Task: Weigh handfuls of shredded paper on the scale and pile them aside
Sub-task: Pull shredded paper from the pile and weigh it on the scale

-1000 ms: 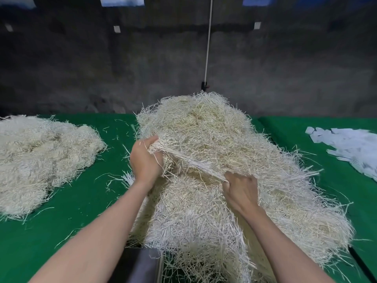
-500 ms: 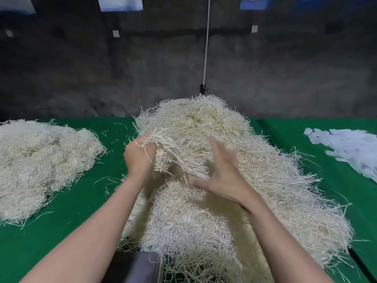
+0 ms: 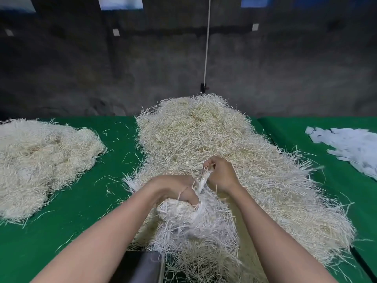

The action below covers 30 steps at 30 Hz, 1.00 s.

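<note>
Shredded paper: the heap (image 3: 204,139) is a long mound of thin, straw-like strips. It is cream to pale yellow at the far crown and whiter toward the near end, with loose ends bristling all round its edge.
Where it lies: mid-way across the green surface (image 3: 102,201), running from the far edge down to the bottom of the view.
Hank: a twisted hank (image 3: 202,181) of strips runs between the two hands and spreads below them into a whiter tangle lying on the heap's near part (where tangle ends and heap begins I cannot tell).
Left hand (image 3: 175,187): curled, back upward, fingers sunk among the strips and gripping the hank's lower end.
Right hand (image 3: 221,176): closed in a fist round the hank's upper end, just beyond the left hand and close beside it.
Side pile (image 3: 40,160): a lower mound of the same strips at the left of the surface, well apart from the heap, with stray strips scattered on the green between them.
Dark object (image 3: 140,266): a smooth grey-black body at the bottom edge, partly covered by strips spilling from the heap. Its top and inside are hidden, so I cannot tell whether it is a container.
White pieces (image 3: 350,146): flat scraps spread at the far right of the surface.
Cord (image 3: 207,41): white, hanging straight down the dark wall behind the heap's crown.
</note>
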Motion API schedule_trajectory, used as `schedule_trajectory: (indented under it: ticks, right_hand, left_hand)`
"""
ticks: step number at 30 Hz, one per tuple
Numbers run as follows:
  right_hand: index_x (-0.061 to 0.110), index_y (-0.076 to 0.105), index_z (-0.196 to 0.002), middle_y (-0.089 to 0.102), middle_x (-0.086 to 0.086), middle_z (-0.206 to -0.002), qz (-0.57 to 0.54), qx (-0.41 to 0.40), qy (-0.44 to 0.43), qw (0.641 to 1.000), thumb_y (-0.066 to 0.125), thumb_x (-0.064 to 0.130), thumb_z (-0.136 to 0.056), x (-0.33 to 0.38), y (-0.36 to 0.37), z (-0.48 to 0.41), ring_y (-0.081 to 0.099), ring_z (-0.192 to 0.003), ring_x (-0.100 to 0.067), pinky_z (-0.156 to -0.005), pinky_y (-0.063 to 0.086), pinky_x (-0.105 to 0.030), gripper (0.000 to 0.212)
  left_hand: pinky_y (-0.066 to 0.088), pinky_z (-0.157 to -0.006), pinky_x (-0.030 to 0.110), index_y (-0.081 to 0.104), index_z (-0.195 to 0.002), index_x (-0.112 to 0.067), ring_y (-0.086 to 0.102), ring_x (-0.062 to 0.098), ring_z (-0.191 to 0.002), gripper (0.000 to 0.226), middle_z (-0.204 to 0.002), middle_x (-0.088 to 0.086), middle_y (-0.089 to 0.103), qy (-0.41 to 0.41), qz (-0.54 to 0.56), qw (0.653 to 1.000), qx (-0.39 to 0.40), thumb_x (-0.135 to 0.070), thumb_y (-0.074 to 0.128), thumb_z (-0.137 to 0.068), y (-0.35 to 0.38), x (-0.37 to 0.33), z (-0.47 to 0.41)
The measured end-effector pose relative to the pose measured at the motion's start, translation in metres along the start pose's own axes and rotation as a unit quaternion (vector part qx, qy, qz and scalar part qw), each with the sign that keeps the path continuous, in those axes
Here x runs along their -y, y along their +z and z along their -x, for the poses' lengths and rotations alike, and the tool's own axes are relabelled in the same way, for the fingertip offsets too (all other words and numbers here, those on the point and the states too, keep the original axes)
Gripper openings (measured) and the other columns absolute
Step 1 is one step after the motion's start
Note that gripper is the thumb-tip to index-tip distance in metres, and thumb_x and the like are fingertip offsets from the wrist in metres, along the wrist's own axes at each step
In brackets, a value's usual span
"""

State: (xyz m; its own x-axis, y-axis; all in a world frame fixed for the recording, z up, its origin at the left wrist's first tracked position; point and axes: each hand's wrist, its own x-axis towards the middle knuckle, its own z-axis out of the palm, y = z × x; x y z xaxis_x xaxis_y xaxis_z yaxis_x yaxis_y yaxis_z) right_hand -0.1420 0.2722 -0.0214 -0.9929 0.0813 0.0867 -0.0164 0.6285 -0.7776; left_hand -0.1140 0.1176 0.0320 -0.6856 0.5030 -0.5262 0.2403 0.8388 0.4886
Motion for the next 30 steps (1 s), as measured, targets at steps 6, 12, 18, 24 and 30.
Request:
schedule_trajectory:
  ticks: [6,12,18,24,30]
  right_hand:
    - [0.024,0.064,-0.102,0.066,0.007,-0.091,0.119,-0.023,-0.047,0.992,0.070,0.009,-0.083,-0.033,-0.007,0.010,0.058,-0.064,-0.006,-0.055,0.043,-0.016,0.025]
    - [0.023,0.064,-0.117,0.070,0.003,-0.099,0.169,-0.065,-0.063,0.981,0.065,0.008,-0.082,-0.057,-0.017,0.012,0.051,-0.066,-0.004,-0.060,0.034,-0.013,0.038]
    - [0.017,0.063,-0.120,0.070,-0.003,-0.085,0.176,-0.057,-0.044,0.982,0.064,0.004,-0.082,-0.072,-0.023,0.018,0.052,-0.066,-0.009,-0.062,0.032,-0.019,0.039]
    - [0.017,0.059,-0.121,0.067,-0.006,-0.103,0.154,-0.032,0.005,0.987,0.060,0.014,-0.088,-0.071,-0.021,0.016,0.061,-0.086,-0.019,-0.068,0.034,-0.020,0.032]
    - [0.013,0.052,-0.128,0.066,-0.007,-0.105,0.186,-0.013,0.057,0.981,0.055,0.013,-0.092,-0.095,-0.027,0.034,0.060,-0.099,-0.025,-0.075,0.043,-0.025,0.036]
  left_hand:
    - [0.053,-0.079,0.024,0.058,-0.097,-0.011,0.054,0.007,-0.090,0.011,-0.105,-0.002,0.055,-0.041,0.188,0.941,-0.277,-0.015,0.050,-0.093,-0.023,0.021,-0.011]
    - [0.048,-0.097,0.044,0.049,-0.125,-0.001,0.057,0.033,-0.114,0.032,-0.124,0.028,0.056,-0.040,0.526,0.811,-0.254,-0.013,0.046,-0.095,-0.028,0.029,-0.001]
    - [0.056,-0.079,0.040,0.051,-0.120,-0.003,0.066,0.030,-0.094,0.031,-0.102,0.025,0.066,0.015,0.607,0.761,-0.228,-0.013,0.043,-0.092,-0.029,0.031,0.016]
    - [0.054,-0.068,0.034,0.055,-0.109,0.004,0.065,0.029,-0.076,0.024,-0.084,0.015,0.062,0.028,0.666,0.701,-0.255,-0.008,0.046,-0.090,-0.035,0.036,0.023]
    - [0.049,-0.040,0.023,0.060,-0.069,-0.003,0.058,0.017,-0.040,0.034,-0.054,0.010,0.061,0.046,0.672,0.657,-0.337,-0.011,0.041,-0.096,-0.059,0.051,0.041]
